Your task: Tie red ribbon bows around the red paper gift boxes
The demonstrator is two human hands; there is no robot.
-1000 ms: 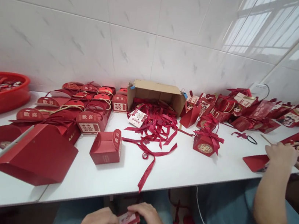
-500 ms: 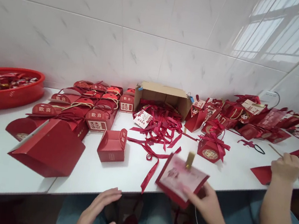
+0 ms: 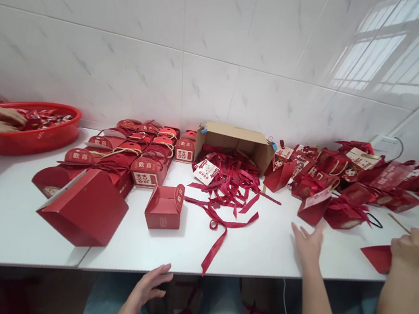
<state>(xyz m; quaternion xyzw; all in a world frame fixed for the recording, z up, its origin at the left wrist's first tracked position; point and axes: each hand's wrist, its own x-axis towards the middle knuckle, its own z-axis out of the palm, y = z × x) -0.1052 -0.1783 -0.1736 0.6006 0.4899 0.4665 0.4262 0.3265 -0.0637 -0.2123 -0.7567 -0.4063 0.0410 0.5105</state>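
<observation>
My right hand point(image 3: 310, 241) is stretched over the table at the right with its thumb and fingers apart. Just past its fingertips stands a small red gift bag point(image 3: 310, 208) with a pale printed card on its front; I cannot tell whether a finger still touches it. Close against that bag sits a dark red box tied with a ribbon point(image 3: 346, 213). My left hand point(image 3: 150, 286) hovers at the table's front edge, fingers loosely spread and holding nothing. The nearest thing beyond it is an untied red candy box point(image 3: 164, 208) standing upright.
Red ribbons point(image 3: 235, 181) spill from a cardboard carton point(image 3: 236, 130) by the wall. Red boxes point(image 3: 148, 172) crowd the left, with a larger red box point(image 3: 87, 210) in front. A co-worker's hand reaches into a red basin point(image 3: 36, 139); another person's hand point(image 3: 414, 251) works at far right.
My right hand has carried the gift bag away to the right, set it down beside the ribboned box and opened. At the left, another person's arm reaches farther over the basin.
</observation>
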